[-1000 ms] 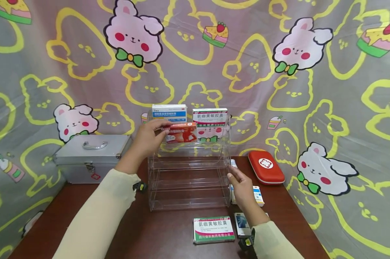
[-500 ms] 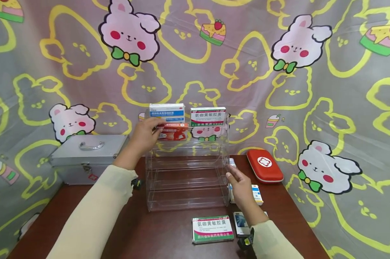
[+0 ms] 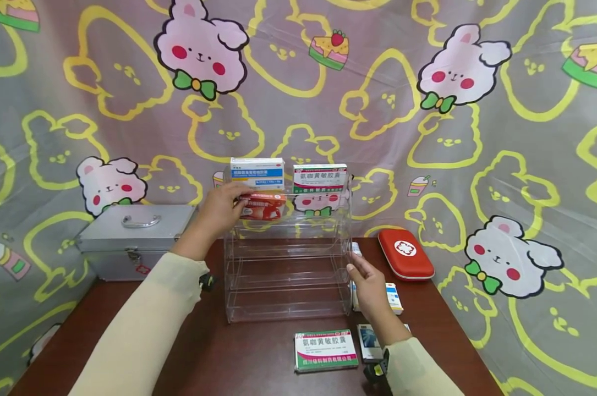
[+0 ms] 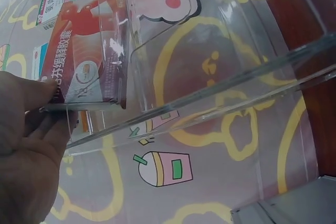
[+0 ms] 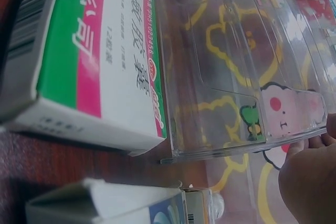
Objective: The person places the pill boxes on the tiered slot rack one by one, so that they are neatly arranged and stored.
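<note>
Now the red box has shifted toward nine o'clock and slightly lower, below the blue-and-white box at eleven o'clock of the clear rack, so the two seem better lined up. The left hand pinches its nine-o'clock end; the right hand grips the rack's edge at four o'clock, seemingly steadying it.

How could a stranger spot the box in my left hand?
Find the clear tiered rack on the table. At its upper left, your left hand holds the red box. Its color sets it apart from the blue-and-white box above it and the green-and-white box at upper right.
</note>
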A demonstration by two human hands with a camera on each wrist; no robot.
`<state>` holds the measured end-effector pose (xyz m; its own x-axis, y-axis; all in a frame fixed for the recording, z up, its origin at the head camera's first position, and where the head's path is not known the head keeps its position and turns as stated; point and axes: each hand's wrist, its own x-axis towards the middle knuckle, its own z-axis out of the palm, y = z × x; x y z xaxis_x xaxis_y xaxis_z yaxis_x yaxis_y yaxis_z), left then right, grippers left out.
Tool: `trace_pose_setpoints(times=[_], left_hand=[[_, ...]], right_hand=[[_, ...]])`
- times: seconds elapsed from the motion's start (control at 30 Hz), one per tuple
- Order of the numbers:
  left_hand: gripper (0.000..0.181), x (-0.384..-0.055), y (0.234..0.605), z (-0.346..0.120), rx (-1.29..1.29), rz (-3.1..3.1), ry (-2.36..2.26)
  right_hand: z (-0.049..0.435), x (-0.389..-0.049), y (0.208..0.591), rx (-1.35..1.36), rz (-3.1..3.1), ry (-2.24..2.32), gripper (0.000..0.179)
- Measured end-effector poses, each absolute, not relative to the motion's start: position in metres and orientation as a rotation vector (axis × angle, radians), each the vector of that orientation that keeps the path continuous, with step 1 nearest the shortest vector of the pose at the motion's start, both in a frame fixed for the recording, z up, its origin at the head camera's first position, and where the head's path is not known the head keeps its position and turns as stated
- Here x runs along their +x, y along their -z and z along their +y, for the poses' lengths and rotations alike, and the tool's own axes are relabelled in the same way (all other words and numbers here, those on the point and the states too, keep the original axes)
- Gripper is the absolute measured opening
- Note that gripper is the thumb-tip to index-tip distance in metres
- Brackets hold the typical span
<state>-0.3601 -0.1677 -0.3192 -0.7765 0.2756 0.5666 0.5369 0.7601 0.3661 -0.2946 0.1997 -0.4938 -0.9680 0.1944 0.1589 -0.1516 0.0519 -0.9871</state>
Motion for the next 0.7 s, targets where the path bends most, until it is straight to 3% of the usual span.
trace_pose_setpoints(times=[0.5,0.7], left_hand=[[0.026,-0.3596,0.3166,-0.1625,-0.599,-2.571,0.560],[0.035,-0.3536,0.3250,-0.1678,-0.640,-2.453,0.627]], right_hand=[[0.1977,-0.2941,0.4913,-0.062,-2.075,-2.014,0.045],[0.1977,-0.2936,0.4914,-0.065,-2.076,-2.021,0.045]])
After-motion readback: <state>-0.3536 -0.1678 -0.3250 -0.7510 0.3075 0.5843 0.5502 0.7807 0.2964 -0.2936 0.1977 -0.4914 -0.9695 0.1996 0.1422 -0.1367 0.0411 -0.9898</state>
